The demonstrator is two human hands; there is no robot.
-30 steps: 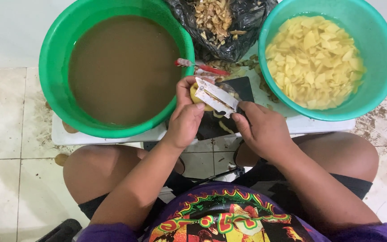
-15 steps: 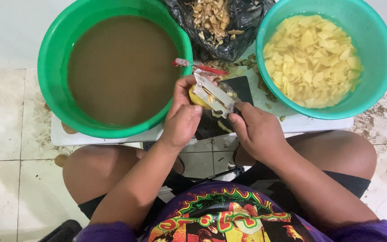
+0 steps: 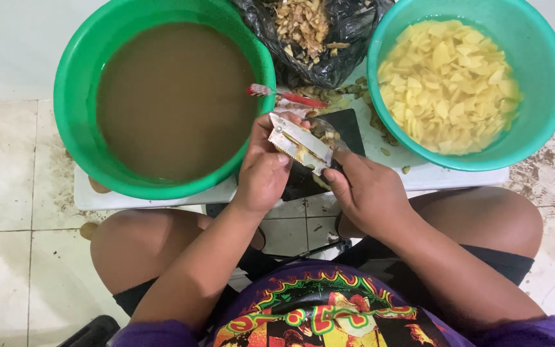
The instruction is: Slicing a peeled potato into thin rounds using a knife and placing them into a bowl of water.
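My left hand [image 3: 263, 172] is closed around a small yellow potato, almost wholly hidden under a flat metal slicer [image 3: 300, 144]; only a pale bit shows through the blade slot. My right hand [image 3: 367, 193] grips the slicer by its right end and presses it across the left hand's fingers. Both hands meet above a dark cutting board [image 3: 345, 128], between the two basins.
A green basin [image 3: 72, 96] of brown water stands at the left, a teal basin [image 3: 541, 83] of yellow potato slices at the right. A black bag [image 3: 348, 38] of peels lies behind. A red-handled tool [image 3: 290, 97] rests near the white board [image 3: 431, 177]. Bare knees below.
The slicer has slid over the potato, which showed yellow in the left hand before and is now covered. Both hands stay in the same spot.
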